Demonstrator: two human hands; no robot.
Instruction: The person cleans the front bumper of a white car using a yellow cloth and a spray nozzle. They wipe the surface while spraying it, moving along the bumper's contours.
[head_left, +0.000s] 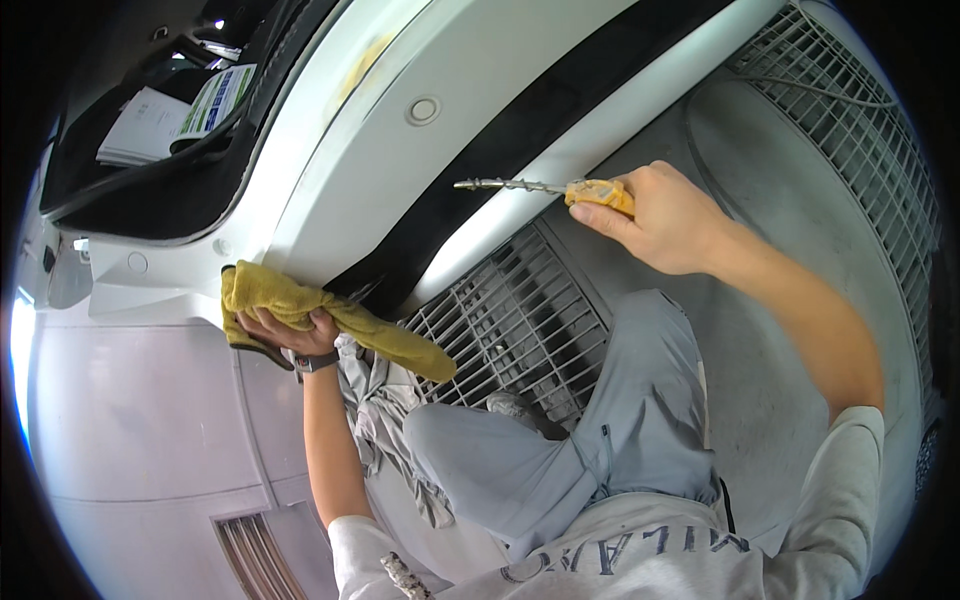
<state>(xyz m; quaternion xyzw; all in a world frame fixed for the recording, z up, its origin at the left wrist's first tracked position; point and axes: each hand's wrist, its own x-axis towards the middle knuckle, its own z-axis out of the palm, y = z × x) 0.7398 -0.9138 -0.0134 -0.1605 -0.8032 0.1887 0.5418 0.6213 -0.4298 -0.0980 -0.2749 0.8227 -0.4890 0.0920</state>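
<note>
My left hand (296, 330) grips a folded yellow-green cloth (375, 334), whose long end hangs toward the floor grating. The cloth is against or just in front of the lower corner of a white car body panel (360, 187); contact is hard to tell. My right hand (667, 217) holds a tool by its worn yellow handle (600, 196). The tool's thin metal shaft (517, 184) points left and has dark, uneven bits along it. Its tip appears in front of the panel's black lower trim (517, 135). A yellowish patch (365, 67) marks the panel's upper edge.
Booklets (146, 124) lie inside the car's opening at upper left. Metal floor grating (517, 322) lies under the car edge, with more grating (840, 97) at right. A hose (697, 142) crosses the grey floor. Crumpled grey fabric (382, 405) is beside my knee.
</note>
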